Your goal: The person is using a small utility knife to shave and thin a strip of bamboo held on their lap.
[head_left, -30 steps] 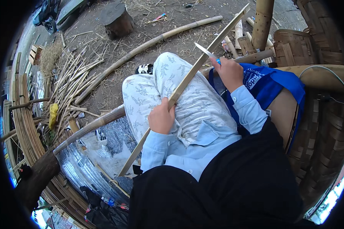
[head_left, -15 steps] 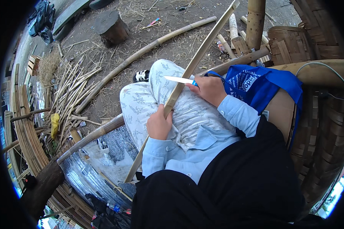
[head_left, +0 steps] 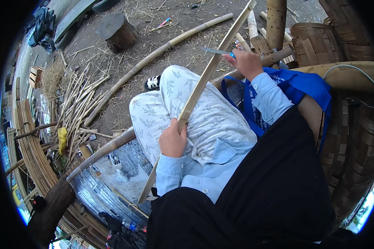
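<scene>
A long, pale bamboo strip slants across my lap, its far end high at the upper right and its near end down beside my left forearm. My left hand is closed around it above my thigh. In my right hand is a knife with a blue-and-white handle, mostly covered by my fingers. The blade points left and lies across the upper part of the strip; whether it cuts in or only touches, I cannot tell.
A blue bag and cardboard lie at my right beside woven bamboo panels. Thin bamboo offcuts litter the ground at left, near a long pole and a tree stump. Bundled strips stand far left.
My right hand has moved up and away along the bamboo strip with the knife. My left hand keeps its hold, almost in the same place.
</scene>
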Demonstrator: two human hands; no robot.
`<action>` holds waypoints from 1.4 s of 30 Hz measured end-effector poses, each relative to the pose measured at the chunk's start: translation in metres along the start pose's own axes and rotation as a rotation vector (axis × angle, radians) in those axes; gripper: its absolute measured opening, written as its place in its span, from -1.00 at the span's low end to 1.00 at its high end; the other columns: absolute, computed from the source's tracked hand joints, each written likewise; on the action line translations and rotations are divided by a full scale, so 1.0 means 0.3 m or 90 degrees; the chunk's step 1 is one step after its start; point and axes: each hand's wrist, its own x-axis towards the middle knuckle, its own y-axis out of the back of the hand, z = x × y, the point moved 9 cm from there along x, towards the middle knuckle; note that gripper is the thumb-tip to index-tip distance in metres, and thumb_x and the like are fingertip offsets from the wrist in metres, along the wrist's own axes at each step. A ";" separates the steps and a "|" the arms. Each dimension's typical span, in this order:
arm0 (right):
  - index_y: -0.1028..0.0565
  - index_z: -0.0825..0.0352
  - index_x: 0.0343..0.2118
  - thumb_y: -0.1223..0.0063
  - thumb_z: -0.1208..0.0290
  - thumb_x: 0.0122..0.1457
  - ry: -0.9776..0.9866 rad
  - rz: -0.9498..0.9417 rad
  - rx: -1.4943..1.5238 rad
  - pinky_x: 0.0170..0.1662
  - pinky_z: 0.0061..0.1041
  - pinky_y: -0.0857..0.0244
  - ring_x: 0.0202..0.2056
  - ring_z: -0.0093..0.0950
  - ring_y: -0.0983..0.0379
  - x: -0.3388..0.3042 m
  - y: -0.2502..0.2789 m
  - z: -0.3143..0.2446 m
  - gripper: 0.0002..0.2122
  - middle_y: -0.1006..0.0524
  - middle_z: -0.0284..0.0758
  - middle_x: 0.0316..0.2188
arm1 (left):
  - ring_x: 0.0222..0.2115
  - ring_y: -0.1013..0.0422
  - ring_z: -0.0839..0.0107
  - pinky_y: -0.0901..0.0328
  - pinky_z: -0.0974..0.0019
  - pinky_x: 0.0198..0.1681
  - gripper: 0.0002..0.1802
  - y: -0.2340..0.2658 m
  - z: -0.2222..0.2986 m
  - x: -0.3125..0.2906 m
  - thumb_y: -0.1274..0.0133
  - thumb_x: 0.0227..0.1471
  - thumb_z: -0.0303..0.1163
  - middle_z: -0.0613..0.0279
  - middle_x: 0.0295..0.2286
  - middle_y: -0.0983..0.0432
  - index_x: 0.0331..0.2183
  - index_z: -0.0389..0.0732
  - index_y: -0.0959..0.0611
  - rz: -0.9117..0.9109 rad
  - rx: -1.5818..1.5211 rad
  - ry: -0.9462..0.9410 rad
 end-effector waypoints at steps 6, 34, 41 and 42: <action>-0.31 0.32 -0.61 0.16 0.02 0.13 0.068 -0.070 0.146 -0.61 -0.24 -0.26 -0.66 -0.14 -0.39 -0.084 -0.080 -0.170 -0.59 -0.38 -0.15 -0.76 | -0.61 -0.38 -0.09 -0.23 -0.04 -0.56 -0.72 -0.003 -0.014 0.011 -0.08 -0.13 -0.24 -0.07 -0.67 -0.43 -0.46 -0.19 -0.40 0.013 -0.027 0.000; -0.40 0.37 -0.49 0.30 -0.02 0.17 -0.118 -0.167 0.030 -0.41 -0.15 -0.31 -0.52 -0.11 -0.46 0.131 -0.107 0.238 -0.54 -0.49 -0.13 -0.61 | -0.62 -0.39 -0.06 -0.24 -0.01 -0.57 -0.71 0.012 -0.009 -0.020 -0.09 -0.12 -0.21 -0.07 -0.67 -0.43 -0.45 -0.20 -0.41 -0.004 0.009 0.010; -0.44 0.37 -0.49 0.33 -0.02 0.18 -0.001 -0.264 0.012 -0.28 -0.22 -0.32 -0.42 -0.16 -0.48 0.091 -0.092 0.075 -0.52 -0.51 -0.12 -0.56 | -0.62 -0.39 -0.06 -0.24 -0.01 -0.56 -0.70 0.004 -0.034 -0.024 -0.09 -0.12 -0.20 -0.06 -0.67 -0.43 -0.44 -0.21 -0.42 0.001 -0.016 0.006; -0.44 0.37 -0.47 0.32 -0.02 0.18 -0.073 -0.263 0.002 -0.25 -0.20 -0.31 -0.41 -0.15 -0.48 0.135 -0.105 0.188 -0.52 -0.51 -0.12 -0.56 | -0.62 -0.38 -0.07 -0.23 -0.01 -0.56 -0.69 0.013 -0.022 -0.022 -0.09 -0.12 -0.20 -0.07 -0.67 -0.43 -0.44 -0.21 -0.41 -0.004 -0.014 0.008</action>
